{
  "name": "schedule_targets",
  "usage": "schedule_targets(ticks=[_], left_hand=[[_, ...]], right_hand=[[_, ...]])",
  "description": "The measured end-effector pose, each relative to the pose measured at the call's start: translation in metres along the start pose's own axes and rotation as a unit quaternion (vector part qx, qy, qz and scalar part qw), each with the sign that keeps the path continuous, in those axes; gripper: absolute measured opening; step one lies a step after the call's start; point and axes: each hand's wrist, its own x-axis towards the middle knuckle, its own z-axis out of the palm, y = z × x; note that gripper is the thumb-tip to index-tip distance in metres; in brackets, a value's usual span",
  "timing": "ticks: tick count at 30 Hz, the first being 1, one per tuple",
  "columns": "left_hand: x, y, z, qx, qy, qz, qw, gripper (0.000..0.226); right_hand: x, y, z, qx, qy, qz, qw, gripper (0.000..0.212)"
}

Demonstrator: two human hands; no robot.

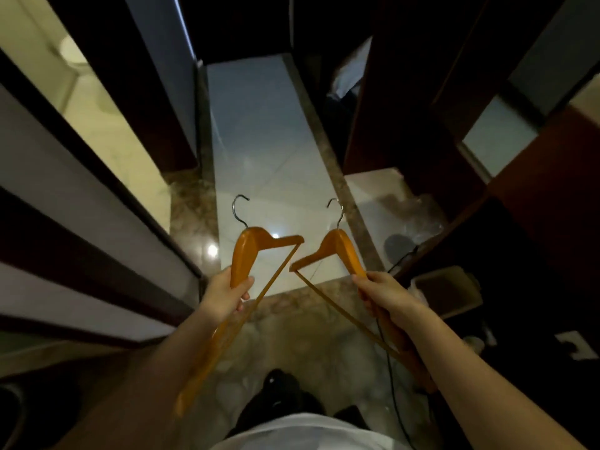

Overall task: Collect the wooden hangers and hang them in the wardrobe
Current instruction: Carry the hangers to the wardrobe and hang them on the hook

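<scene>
The left hand [227,295] is gripping one wooden hanger [246,251] by its shoulder and the right hand [381,292] another hanger [341,251] — fingers curled around the wood, hooks pointing forward, probably ready for a wardrobe rail.

Looking like a hotel room or flat hallway here: a glossy tiled floor [266,141] is running between dark wooden wardrobe panels [406,108], a toilet [73,55] is peeking out on the left, and a small bin [448,290] is sitting on the right.
</scene>
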Motion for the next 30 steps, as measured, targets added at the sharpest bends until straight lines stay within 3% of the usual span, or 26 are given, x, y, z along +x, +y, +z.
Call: schedule_targets(ticks=[5, 9, 15, 23, 30], left_hand=[[0.016, -0.062, -0.023, 0.022, -0.039, -0.073, 0.996, 0.009], [0.028, -0.099, -0.039, 0.049, -0.049, -0.129, 0.989, 0.005], [0.046, -0.128, -0.049, 0.108, -0.082, -0.217, 0.967, 0.012], [0.114, -0.099, -0.024, 0.142, -0.088, -0.260, 0.951, 0.014], [0.194, -0.026, 0.000, 0.134, -0.034, -0.254, 0.957, 0.009]], right_hand=[[0.040, 0.034, 0.033, -0.119, 0.019, 0.057, 0.991, 0.015], [0.059, 0.056, 0.043, -0.177, 0.045, 0.092, 0.979, 0.025], [0.076, 0.072, 0.027, -0.210, 0.093, 0.155, 0.961, 0.027], [0.148, 0.054, -0.019, -0.217, 0.070, 0.213, 0.950, 0.028], [0.247, -0.015, -0.062, -0.281, 0.012, 0.214, 0.935, 0.031]])
